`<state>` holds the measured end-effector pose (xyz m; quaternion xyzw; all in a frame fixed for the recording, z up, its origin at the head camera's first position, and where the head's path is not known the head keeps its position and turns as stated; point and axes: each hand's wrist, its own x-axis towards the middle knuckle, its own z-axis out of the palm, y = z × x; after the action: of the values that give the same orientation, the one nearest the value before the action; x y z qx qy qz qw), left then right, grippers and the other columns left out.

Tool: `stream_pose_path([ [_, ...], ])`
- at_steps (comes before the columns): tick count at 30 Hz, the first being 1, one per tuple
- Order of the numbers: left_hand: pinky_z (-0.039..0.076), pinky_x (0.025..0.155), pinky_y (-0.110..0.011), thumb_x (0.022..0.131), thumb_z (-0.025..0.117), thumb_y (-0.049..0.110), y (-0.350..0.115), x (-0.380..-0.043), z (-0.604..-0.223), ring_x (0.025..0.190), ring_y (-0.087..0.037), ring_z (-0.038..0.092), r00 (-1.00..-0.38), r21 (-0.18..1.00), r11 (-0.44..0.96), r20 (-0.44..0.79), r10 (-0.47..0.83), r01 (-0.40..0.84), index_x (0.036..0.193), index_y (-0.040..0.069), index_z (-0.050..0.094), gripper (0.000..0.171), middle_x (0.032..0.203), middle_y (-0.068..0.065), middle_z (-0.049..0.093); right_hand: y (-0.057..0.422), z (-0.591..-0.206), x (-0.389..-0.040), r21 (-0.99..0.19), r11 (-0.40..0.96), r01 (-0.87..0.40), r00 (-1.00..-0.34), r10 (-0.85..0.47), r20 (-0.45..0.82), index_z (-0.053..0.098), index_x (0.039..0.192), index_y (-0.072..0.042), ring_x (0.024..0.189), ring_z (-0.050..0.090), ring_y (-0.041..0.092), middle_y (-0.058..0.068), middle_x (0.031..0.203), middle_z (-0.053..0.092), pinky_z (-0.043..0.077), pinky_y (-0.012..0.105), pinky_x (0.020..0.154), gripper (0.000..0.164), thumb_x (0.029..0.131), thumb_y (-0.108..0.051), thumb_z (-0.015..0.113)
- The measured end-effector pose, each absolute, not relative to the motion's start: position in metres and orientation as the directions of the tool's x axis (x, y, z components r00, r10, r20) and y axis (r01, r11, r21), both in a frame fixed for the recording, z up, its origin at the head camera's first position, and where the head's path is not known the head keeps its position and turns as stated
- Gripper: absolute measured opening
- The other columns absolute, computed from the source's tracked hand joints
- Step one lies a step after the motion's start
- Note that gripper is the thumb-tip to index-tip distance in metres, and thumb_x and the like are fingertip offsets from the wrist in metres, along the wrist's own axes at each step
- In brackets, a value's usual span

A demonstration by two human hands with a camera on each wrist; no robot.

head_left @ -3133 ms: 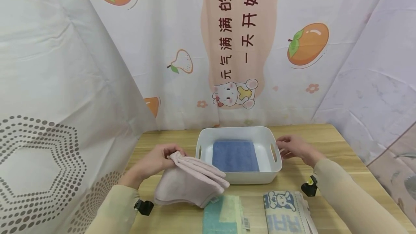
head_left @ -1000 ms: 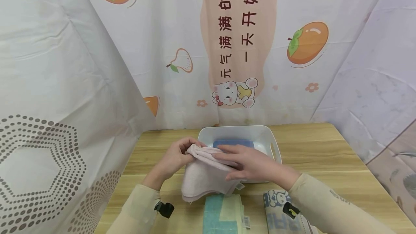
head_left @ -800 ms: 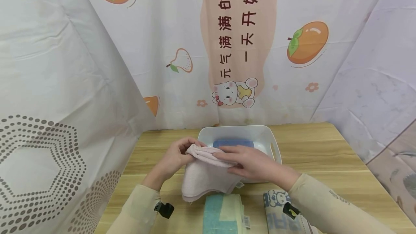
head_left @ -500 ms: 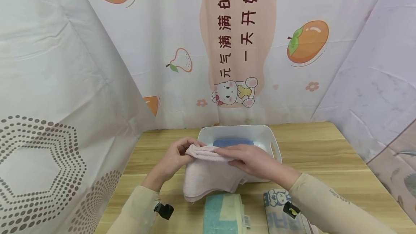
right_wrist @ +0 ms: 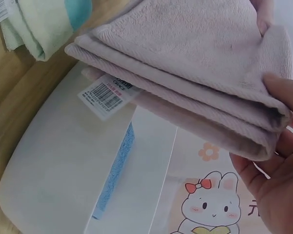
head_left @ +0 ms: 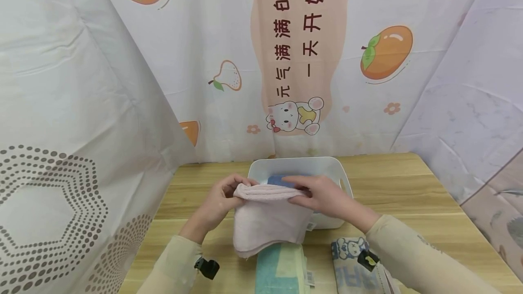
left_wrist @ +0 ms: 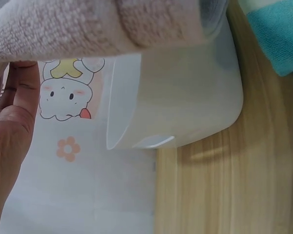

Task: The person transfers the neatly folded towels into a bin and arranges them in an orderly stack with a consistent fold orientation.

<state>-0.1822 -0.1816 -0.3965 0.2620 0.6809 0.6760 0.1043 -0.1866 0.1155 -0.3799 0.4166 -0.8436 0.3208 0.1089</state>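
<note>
A folded pale pink towel [head_left: 271, 221] hangs between my two hands, in front of the white bin and above the table. My left hand [head_left: 220, 198] pinches its upper left corner. At the upper right corner, my right hand [head_left: 324, 196] grips the folded edge between thumb and fingers, which the right wrist view shows closely. Several layers and a barcode tag [right_wrist: 107, 95] show along the towel's side there. Behind it stands the white bin [head_left: 298, 163] with a folded blue towel [head_left: 278, 180] inside, partly hidden by the pink one.
A folded teal and yellow towel [head_left: 279, 271] lies on the wooden table [head_left: 408, 194] nearest me. To its right lies a blue and cream patterned towel [head_left: 351, 267], partly under my right forearm. A printed curtain [head_left: 229, 117] hangs behind the table.
My left hand has brought the pink towel to the right, before the bin. My right hand has left the bin's right side and now holds the towel's right corner, its upper edge drawn straight.
</note>
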Motion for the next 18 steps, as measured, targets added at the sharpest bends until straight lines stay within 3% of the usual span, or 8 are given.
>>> stream_pose_path([
  [3,0.049,0.081,-0.039,0.082,0.058,-0.008,-0.181,-0.182,-0.399,0.106,-0.035,0.053,-0.837,0.973,-0.092,0.229,0.497,0.212,0.105,0.000,0.054,0.024,0.121,-0.021,0.055,0.118,-0.381,-0.189,-0.519,0.462,-0.719,-0.684,-0.603,0.412,0.060,0.123,-0.016,0.064,0.048,0.003,-0.011,0.080,0.059,0.043,0.021,0.056,0.043,0.083,-0.028,0.071],
  [12,0.050,0.082,-0.036,0.085,0.060,-0.003,-0.178,-0.180,-0.405,0.107,-0.029,0.053,-0.850,0.969,-0.227,0.202,0.487,0.101,0.110,0.001,0.052,0.027,0.125,-0.020,0.051,0.125,-0.379,-0.190,-0.713,0.494,-0.497,-0.829,-0.513,0.223,0.051,0.132,-0.025,0.091,0.057,0.007,-0.010,0.100,0.062,0.047,0.033,0.081,0.051,0.085,-0.039,0.066],
  [18,0.052,0.077,-0.036,0.085,0.057,-0.004,-0.174,-0.181,-0.410,0.102,-0.025,0.055,-0.853,0.946,-0.322,0.204,0.480,0.045,0.112,0.003,0.051,0.028,0.120,-0.017,0.053,0.127,-0.382,-0.191,-0.790,0.480,-0.380,-0.875,-0.463,0.140,0.046,0.135,-0.033,0.089,0.054,0.014,-0.008,0.106,0.058,0.046,0.034,0.075,0.056,0.084,-0.044,0.065],
])
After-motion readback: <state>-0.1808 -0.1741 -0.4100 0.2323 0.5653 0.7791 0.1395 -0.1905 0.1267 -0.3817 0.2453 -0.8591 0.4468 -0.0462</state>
